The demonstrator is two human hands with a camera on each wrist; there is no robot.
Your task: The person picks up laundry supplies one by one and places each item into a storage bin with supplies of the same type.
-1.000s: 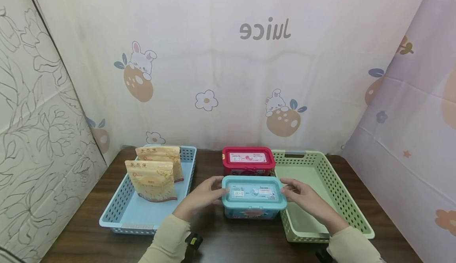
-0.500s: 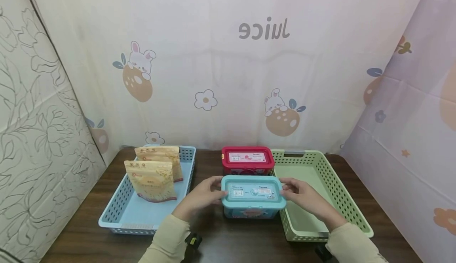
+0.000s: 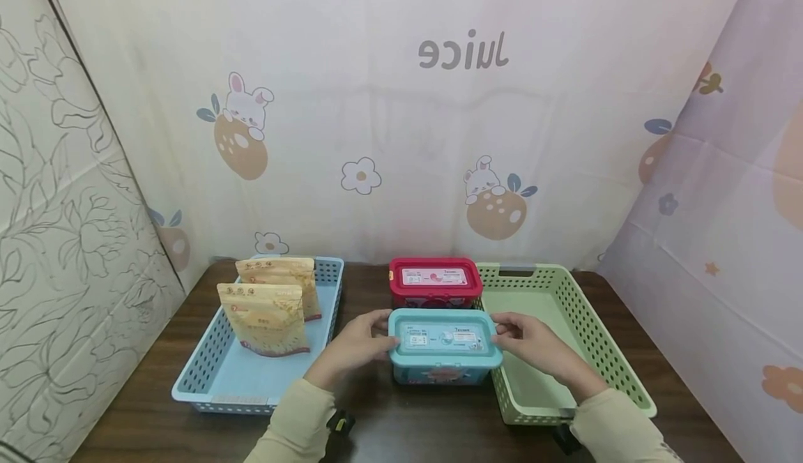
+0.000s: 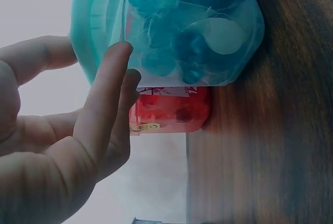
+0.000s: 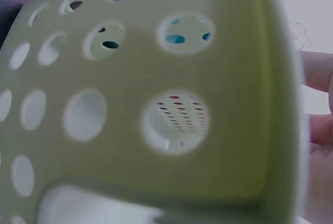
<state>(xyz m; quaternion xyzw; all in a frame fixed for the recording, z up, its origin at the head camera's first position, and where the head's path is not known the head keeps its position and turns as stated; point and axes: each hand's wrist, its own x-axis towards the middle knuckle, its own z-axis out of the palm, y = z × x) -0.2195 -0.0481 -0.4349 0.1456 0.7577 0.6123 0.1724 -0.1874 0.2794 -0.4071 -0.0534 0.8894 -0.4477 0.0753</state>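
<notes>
A teal lidded plastic box (image 3: 445, 358) stands on the table at the middle of the head view, with rounded blue and white shapes showing through its clear side (image 4: 192, 41). My left hand (image 3: 354, 348) holds its left end, thumb at the lid's edge and fingers against the side below the rim. At the opposite end, my right hand (image 3: 533, 344) grips the lid's corner between thumb and fingers. Directly behind it sits a similar red lidded box (image 3: 436, 278). In the right wrist view, the green basket (image 5: 125, 166) hides most of my right hand; only parts of fingers show at the edge.
A blue basket (image 3: 232, 383) on the left holds two yellow pouches (image 3: 266, 320) standing upright. The green basket stands right beside the boxes, under my right forearm. Dark wooden table (image 3: 401, 421) lies in front, and a printed curtain (image 3: 376, 114) hangs behind.
</notes>
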